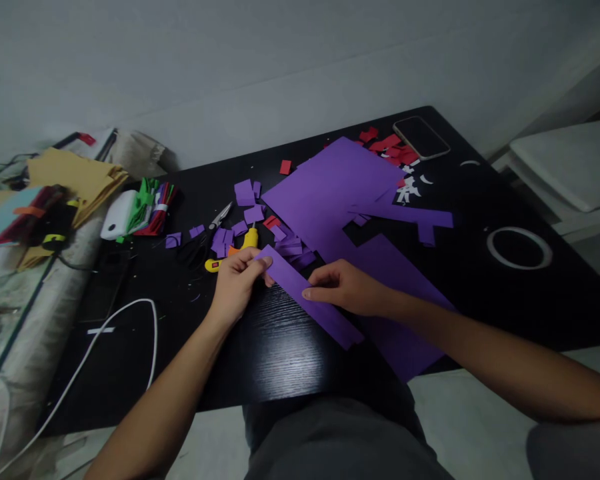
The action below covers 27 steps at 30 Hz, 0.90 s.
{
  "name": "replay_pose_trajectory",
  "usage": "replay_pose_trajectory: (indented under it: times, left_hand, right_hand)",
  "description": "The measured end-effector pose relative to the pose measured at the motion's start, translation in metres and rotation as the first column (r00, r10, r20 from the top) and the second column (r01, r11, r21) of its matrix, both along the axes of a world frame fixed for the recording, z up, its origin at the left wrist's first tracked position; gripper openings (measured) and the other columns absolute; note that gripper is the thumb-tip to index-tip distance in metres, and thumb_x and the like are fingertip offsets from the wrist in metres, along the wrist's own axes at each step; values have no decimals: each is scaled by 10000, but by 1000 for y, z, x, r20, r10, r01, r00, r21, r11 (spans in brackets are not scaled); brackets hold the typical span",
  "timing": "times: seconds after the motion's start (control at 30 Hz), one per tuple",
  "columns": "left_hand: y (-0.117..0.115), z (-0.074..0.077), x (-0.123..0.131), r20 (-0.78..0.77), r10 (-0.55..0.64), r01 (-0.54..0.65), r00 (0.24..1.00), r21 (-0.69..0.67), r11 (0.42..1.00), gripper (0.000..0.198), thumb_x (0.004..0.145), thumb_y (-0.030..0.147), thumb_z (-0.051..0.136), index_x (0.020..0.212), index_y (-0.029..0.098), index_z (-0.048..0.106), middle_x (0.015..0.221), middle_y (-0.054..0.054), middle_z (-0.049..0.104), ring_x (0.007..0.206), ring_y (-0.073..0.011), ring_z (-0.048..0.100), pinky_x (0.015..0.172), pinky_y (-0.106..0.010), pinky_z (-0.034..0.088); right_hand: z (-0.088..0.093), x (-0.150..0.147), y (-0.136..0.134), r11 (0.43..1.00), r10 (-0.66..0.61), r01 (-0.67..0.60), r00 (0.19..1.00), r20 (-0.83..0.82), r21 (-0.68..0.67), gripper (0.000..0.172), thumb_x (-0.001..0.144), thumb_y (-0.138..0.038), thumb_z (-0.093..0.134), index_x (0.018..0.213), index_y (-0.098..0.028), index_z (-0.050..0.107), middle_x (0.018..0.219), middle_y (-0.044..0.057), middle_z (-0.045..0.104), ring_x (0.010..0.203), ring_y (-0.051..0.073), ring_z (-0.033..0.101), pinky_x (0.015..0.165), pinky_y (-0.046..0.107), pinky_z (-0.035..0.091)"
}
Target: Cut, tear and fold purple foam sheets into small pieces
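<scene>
A long purple paper strip slants above the black table in front of me. My left hand pinches its upper left end, thumb on top. Along its right edge, near the middle, my right hand grips the strip between thumb and fingers. The strip's lower end looks layered or folded. Just beyond my left hand lie a yellow glue gun and scissors with dark handles. Large purple paper sheets lie past my hands, and another purple sheet is partly under my right forearm.
Purple scraps, red scraps and white slivers are scattered about. A phone lies at the back right, a white ring at the right. On the left are bundled coloured sticks and a white cable.
</scene>
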<state>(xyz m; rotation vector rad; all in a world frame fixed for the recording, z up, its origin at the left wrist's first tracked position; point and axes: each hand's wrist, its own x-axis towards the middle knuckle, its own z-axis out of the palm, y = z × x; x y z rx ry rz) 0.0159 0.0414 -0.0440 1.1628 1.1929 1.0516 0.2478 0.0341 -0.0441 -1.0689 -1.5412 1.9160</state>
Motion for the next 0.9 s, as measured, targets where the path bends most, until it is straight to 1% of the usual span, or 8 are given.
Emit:
replay_pose_trajectory:
  times: [0.13,0.23,0.3,0.4,0.5,0.63,0.77,0.9]
  left_hand:
    - [-6,3,7,-55,-61,62,997,7,998,241,869,312,727,689,164,666,572,0,669,548,-123,600,620,-243,473]
    - [-13,5,18,-69,-167,166,984,-11,986,265,825,345,787,683,163,658,584,-7,687,560,-132,621,615,-243,493]
    - [-17,5,23,-65,-211,210,975,-28,977,270,809,354,805,684,162,663,578,-9,693,549,-132,625,604,-240,496]
    - [-19,6,25,-74,-213,212,974,-27,977,270,819,362,797,686,162,673,561,-8,689,528,-126,615,581,-232,487]
    - [-17,5,20,-72,-175,175,982,0,985,238,828,339,789,709,164,682,560,3,675,528,-119,601,579,-227,477]
    - [-10,1,9,-33,-68,69,997,53,996,206,858,285,745,703,167,679,557,15,658,527,-107,585,592,-224,464]
    - [-2,-5,0,46,60,-63,997,68,996,160,826,215,729,677,174,687,536,24,644,491,-98,557,559,-220,431]
    - [4,-4,-5,103,153,-163,983,96,982,156,784,174,706,631,179,678,493,25,617,464,-99,535,538,-222,410]
  right_hand:
    - [-1,-2,-1,999,-25,23,999,-44,-33,181,797,-327,748,747,-160,698,697,-27,629,674,127,557,671,274,412]
    - [-3,-3,-1,998,-54,54,997,-49,-11,200,811,-347,728,766,-153,716,729,4,683,706,154,609,699,294,443]
    - [-5,-3,-1,997,-72,73,997,-41,20,212,809,-356,726,750,-152,716,718,8,686,707,157,611,704,298,443]
    - [-6,-3,0,995,-82,83,996,-25,54,212,804,-356,725,728,-159,710,675,-15,647,673,139,573,672,286,414]
    - [-4,-2,0,995,-79,80,997,-11,52,213,802,-347,720,686,-170,693,636,-32,616,633,125,544,639,277,400]
    - [1,-1,-1,998,-63,63,998,-17,15,198,803,-335,703,689,-174,698,665,-13,670,658,144,611,664,285,455]
    - [3,-2,-2,998,-49,48,999,-13,-40,201,812,-339,695,694,-176,698,674,6,713,656,158,662,660,288,502]
    - [3,-1,-2,997,-36,36,999,7,-68,208,818,-338,691,687,-175,696,656,13,725,623,157,675,622,277,514]
